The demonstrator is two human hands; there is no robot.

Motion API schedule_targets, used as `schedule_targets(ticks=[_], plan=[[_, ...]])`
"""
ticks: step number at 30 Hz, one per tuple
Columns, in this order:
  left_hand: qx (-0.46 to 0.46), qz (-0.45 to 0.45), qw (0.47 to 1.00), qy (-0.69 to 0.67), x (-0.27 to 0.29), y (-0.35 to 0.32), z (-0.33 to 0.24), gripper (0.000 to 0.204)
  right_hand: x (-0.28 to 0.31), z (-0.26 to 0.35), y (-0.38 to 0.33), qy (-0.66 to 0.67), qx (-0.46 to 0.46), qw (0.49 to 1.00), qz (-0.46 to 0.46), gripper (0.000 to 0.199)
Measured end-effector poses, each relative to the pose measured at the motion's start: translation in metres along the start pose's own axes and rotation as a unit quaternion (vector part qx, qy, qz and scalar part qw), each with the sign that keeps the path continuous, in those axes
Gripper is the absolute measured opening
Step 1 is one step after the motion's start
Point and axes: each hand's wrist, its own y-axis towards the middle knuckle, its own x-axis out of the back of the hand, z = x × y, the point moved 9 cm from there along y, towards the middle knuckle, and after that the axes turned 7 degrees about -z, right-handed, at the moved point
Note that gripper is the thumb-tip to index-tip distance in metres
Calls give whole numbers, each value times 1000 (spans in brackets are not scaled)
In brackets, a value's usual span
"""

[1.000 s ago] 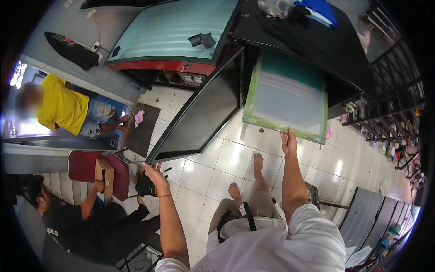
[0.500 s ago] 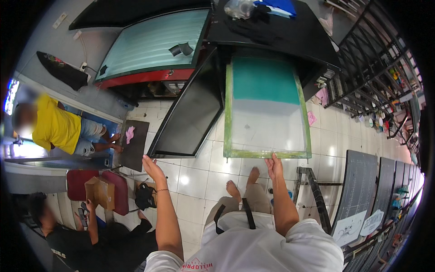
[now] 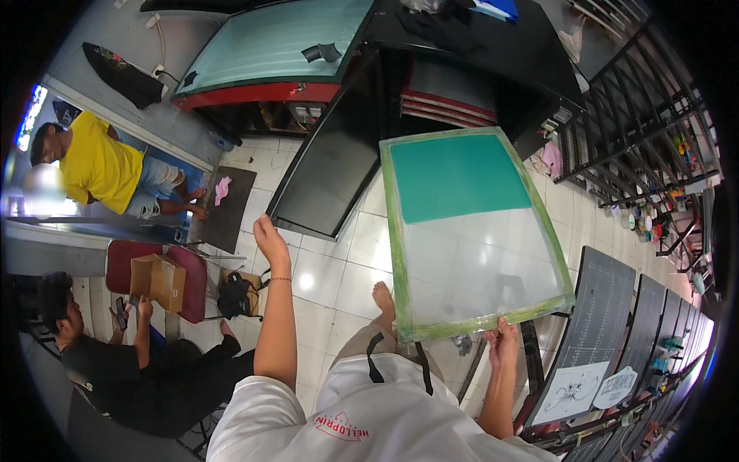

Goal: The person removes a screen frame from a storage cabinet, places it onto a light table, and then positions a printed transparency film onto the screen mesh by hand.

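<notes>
My right hand (image 3: 503, 343) grips the near edge of a screen printing frame (image 3: 573, 296) with green tape along its rim. The mesh has a teal coated area on its far part and bare whitish mesh nearer me. Tilted to the right, the frame hangs in front of an open black cabinet (image 3: 508, 104). At the left, my left hand (image 3: 271, 242) is closed on the near corner of the cabinet's black door (image 3: 327, 177), which stands swung out.
Inside the cabinet are red-edged racks (image 3: 450, 108). A glass-topped table (image 3: 269, 50) stands at the far left. Black platens (image 3: 608, 300) line the right, below a metal rack (image 3: 616, 115). One person sits with a phone near a cardboard box (image 3: 158, 285); another, in yellow (image 3: 104, 165), is farther off.
The screen frame has come out of the cabinet toward me and turned, with my right hand on its near edge. My left hand stays at the door's corner.
</notes>
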Motion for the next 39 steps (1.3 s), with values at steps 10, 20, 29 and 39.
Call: schedule_targets(ticks=[10,20,29,39], plan=[[-35,126,990,55,-54,-124,-11,35,31,123,-6,-332,133,930,-89,25],[-19,345,933,96,-201,-263,-58,67,20,132,29,-605,221,760,-85,37],[107,514,851,18,-349,-344,-68,76,10,132,37,-676,147,714,-106,41],[288,537,785,-115,-495,-223,-127,79,-8,139,32,-691,84,688,-205,38]])
